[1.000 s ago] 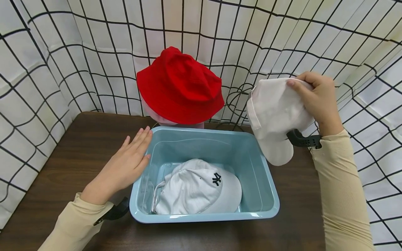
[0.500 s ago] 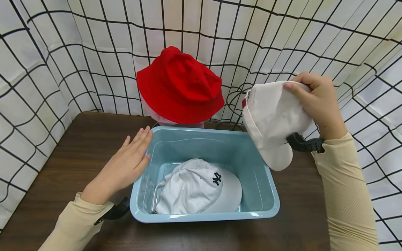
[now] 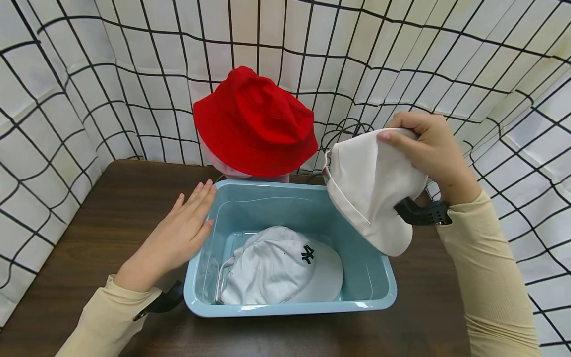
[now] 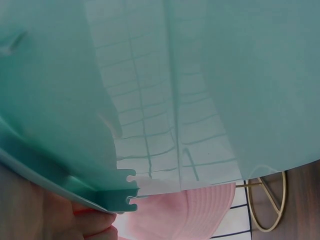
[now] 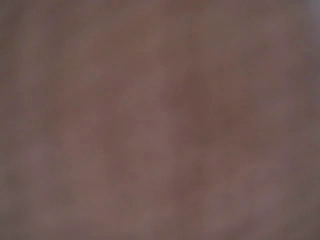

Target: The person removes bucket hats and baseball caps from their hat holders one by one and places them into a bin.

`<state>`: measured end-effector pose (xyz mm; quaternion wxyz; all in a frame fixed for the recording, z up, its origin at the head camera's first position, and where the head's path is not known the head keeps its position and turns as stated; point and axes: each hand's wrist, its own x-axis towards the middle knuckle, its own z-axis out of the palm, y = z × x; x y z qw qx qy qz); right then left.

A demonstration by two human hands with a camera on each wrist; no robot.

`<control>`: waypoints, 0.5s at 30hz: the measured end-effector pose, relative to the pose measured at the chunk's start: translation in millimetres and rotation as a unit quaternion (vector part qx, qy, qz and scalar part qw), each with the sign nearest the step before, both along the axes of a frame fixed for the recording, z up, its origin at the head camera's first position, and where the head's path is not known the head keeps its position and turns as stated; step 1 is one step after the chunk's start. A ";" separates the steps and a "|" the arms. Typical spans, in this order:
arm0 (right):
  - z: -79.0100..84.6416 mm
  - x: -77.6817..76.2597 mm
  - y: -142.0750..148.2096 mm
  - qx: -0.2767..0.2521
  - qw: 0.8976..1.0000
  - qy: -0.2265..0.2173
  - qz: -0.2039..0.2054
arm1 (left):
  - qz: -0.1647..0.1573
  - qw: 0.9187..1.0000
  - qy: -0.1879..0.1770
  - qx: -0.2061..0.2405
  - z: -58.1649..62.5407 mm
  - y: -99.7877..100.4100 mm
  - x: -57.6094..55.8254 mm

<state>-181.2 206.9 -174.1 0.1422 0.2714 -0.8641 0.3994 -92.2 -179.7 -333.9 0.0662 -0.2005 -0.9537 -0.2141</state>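
My right hand (image 3: 424,148) pinches a white baseball cap (image 3: 374,183) by its crown edge, thumb in front. The cap hangs tilted over the back right corner of a light blue plastic tub (image 3: 290,310), its brim pointing down. Inside the tub lies a second white baseball cap (image 3: 285,267) with a dark embroidered logo, brim to the right. With straight fingers, my left hand (image 3: 178,233) rests along the tub's left rim; the left wrist view shows the tub's outer wall (image 4: 150,100) close up. The right wrist view is only a brown blur.
Behind the tub, a red bucket hat (image 3: 256,124) sits over something pink (image 4: 185,212) on a gold wire stand (image 4: 267,200). Coiled black wire (image 3: 345,131) lies right of it. Black grid panels (image 3: 134,74) with white backing surround the brown table (image 3: 129,208).
My right hand has moved left and slightly down, bringing the held cap further over the tub's right side. The left hand and the cap in the tub have stayed in place.
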 end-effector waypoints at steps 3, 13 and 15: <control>0.0 3.1 -9.1 0.015 0.999 0.005 0.028 | 0.001 1.000 0.003 0.002 -0.1 -0.2 0.1; -8.7 0.9 -34.1 0.055 0.991 -0.010 0.121 | 0.000 1.000 0.002 0.004 -0.9 -0.3 -0.3; -10.1 1.0 -38.9 0.065 0.990 -0.021 0.124 | 0.000 1.000 0.003 0.004 -1.3 -0.5 -0.2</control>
